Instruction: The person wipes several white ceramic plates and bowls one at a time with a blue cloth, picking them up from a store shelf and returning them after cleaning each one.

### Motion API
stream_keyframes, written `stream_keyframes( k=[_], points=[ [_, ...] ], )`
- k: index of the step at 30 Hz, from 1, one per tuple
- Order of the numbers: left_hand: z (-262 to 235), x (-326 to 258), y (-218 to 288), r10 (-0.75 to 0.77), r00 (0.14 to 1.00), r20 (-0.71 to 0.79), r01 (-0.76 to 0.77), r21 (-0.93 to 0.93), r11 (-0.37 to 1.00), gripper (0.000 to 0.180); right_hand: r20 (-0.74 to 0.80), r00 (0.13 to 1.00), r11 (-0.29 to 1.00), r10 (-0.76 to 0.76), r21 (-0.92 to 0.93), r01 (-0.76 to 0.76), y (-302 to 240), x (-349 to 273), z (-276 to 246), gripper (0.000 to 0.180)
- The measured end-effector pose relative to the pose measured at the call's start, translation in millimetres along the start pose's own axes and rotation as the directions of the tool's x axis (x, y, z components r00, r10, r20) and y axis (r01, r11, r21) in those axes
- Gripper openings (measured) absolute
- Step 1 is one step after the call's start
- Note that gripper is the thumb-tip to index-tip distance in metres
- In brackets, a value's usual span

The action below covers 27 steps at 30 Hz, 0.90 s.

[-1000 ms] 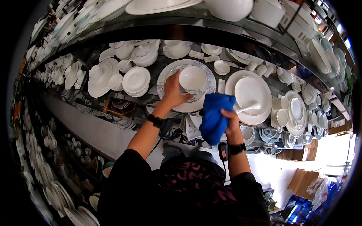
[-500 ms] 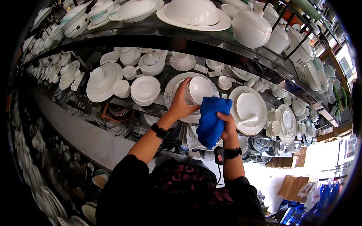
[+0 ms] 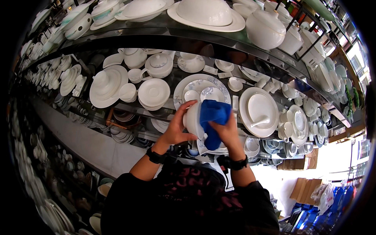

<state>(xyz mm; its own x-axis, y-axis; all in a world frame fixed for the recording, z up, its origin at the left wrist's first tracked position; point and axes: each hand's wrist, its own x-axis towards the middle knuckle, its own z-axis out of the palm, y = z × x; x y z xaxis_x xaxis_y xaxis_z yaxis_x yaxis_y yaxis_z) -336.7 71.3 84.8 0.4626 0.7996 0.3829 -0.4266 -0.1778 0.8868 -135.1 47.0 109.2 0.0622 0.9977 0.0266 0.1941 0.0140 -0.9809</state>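
Nearest, at the lower edge: dark patterned clothing, two bare forearms rising from it, a black band on each wrist. Just above, the left hand (image 3: 176, 131) curled around the side of a small white ceramic bowl (image 3: 193, 120), grip clamped on its rim and wall, thumb toward the viewer. Beside it, the right hand (image 3: 225, 131) pressing a crumpled bright blue cloth (image 3: 213, 119) against the bowl's open face, fingers closed over the fabric. Bowl and cloth held up in the air, in front of the shelf and touching nothing but the hands. Directly behind, on the glass display shelf (image 3: 129, 107), a large round white plate with a pale blue floral pattern (image 3: 188, 84) carrying smaller matching dishes. To its right, a large plain white round plate with a white spoon on it (image 3: 260, 111). To its left, a stack of plain white shallow bowls (image 3: 154, 93), then a white lidded teapot (image 3: 158, 64) further back. Highest and furthest, on the top shelf, a wide white platter bearing an upturned white bowl (image 3: 203, 15) and a round white lidded tureen (image 3: 266, 29) beside it.
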Motion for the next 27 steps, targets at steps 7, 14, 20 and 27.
stream_keyframes(
  k=[7, 14, 20, 27],
  points=[
    [-7.1, -13.8, -20.1, 0.007, 0.968, -0.249, 0.009, 0.060, 0.998, 0.083, 0.516, 0.856, 0.921, 0.023, 0.323, -0.219, -0.2, -11.9, 26.4, 0.073],
    [2.2, -19.8, 5.3, -0.340, 0.853, -0.396, 0.165, -0.412, 0.896, 0.067, 0.484, 0.695, 0.554, -0.532, -0.422, 0.718, -21.4, -20.5, 45.2, 0.073],
    [11.1, -33.5, 21.7, -0.288, 0.946, -0.150, 0.227, -0.332, 0.916, 0.091, 0.449, 0.774, 0.874, -0.447, 0.037, 0.484, -5.0, -7.8, 26.8, 0.057],
    [12.5, -39.1, 4.8, -0.225, 0.902, -0.368, 0.172, -0.173, 0.970, 0.095, 0.317, 0.761, 0.782, -0.565, -0.087, 0.617, 13.2, -27.6, 49.0, 0.052]
  ],
)
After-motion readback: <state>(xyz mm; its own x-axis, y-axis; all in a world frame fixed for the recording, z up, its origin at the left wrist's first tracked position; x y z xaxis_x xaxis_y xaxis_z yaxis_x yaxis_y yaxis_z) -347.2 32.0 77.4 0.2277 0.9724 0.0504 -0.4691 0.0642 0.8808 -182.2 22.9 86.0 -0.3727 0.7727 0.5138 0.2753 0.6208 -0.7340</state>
